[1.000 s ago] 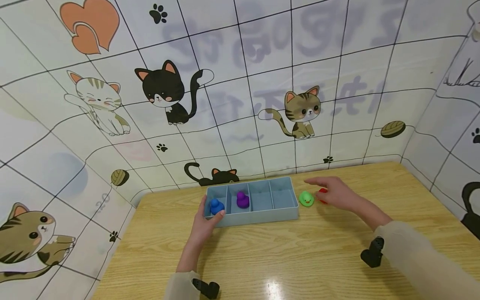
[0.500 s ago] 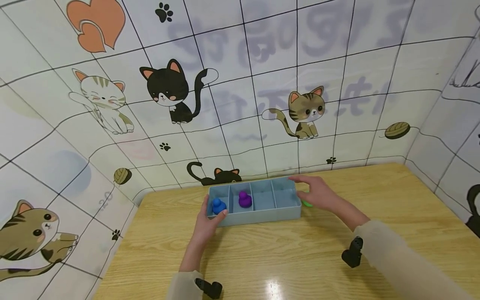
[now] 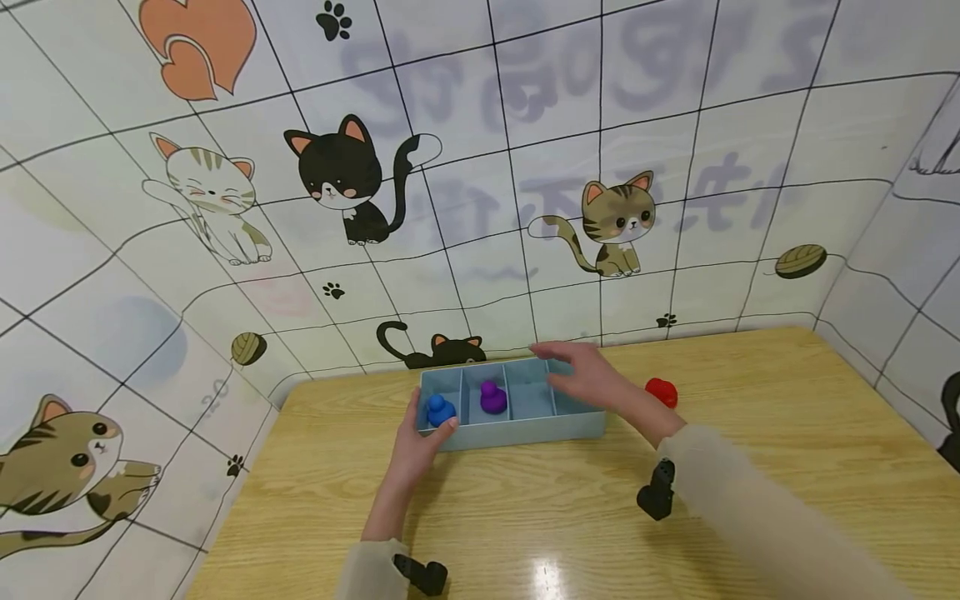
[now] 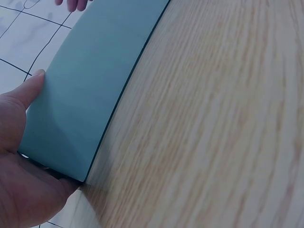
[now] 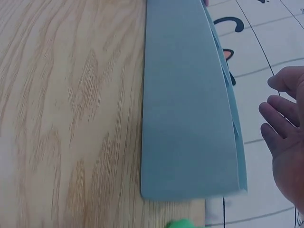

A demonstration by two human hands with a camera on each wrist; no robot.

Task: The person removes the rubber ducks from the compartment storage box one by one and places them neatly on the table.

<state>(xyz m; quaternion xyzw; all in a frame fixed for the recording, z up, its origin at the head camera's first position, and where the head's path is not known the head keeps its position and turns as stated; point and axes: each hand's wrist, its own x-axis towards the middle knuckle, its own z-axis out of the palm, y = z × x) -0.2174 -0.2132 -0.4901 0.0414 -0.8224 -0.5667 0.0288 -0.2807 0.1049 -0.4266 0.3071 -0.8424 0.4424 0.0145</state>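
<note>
Cat-print wall (image 3: pixel 420 292) stands behind both grips, tabletop (image 3: pixel 510 517) below them. Four-slot gray-blue tray (image 3: pixel 525 431): left grip (image 3: pixel 415 450) holds its left end, thumb on the front side. Right grip (image 3: pixel 592 375) is over its right half, fingers relaxed, slightly apart. Blue duck (image 3: pixel 440 410) in the slot beside left grip; purple duck (image 3: pixel 492 398) next slot, between grips. Red toy (image 3: pixel 662 392) on tabletop, right of right grip.

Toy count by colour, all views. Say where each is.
Blue toy: 1, in the box
Purple toy: 1, in the box
Red toy: 1, on the table
Green toy: 1, just a sliver at the right wrist view's bottom edge
Total: 4
</note>
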